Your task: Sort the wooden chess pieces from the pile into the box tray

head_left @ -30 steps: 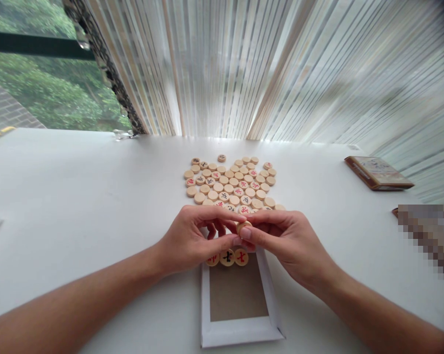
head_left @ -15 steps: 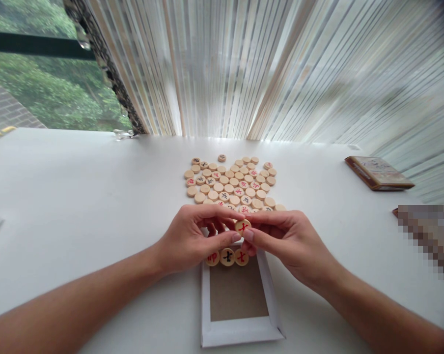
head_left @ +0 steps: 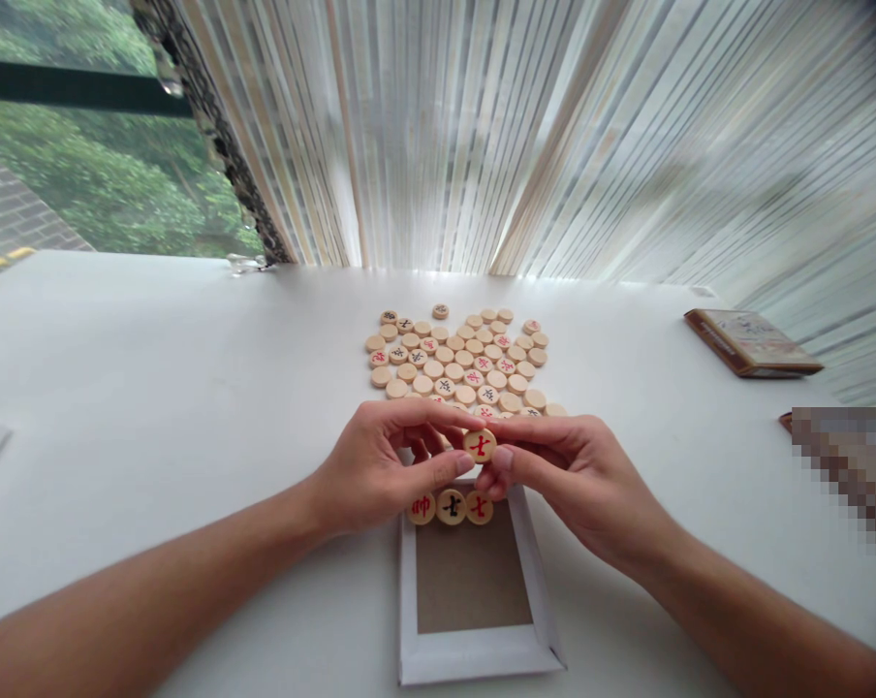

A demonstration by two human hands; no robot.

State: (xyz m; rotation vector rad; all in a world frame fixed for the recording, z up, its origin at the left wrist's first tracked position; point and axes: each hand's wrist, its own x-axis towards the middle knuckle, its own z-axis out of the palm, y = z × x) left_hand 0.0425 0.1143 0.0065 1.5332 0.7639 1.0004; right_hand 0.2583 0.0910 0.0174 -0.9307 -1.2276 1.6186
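Observation:
Between the fingertips of my left hand (head_left: 401, 460) and my right hand (head_left: 565, 470) is a round wooden Chinese chess piece (head_left: 480, 445) with a red character facing me. Both hands pinch it above the far end of a shallow white box tray (head_left: 482, 654) with a brown bottom. Inside that end lie three pieces in a row: a red-marked one (head_left: 422, 508) at left, a black-marked one (head_left: 451, 507) in the middle, and another red-marked one (head_left: 480, 508) at right. My fingers partly cover the tray's far edge.
Beyond my hands, many wooden chess pieces (head_left: 453, 371) spread over the white table (head_left: 191, 388), some face up. A flat brown box (head_left: 754, 344) lies at the right, near a pixelated object (head_left: 841, 465). A striped curtain (head_left: 438, 136) hangs behind the table.
The held piece has turned slightly, so its red character now shows more fully. My right thumb has shifted a little to the right, off its face.

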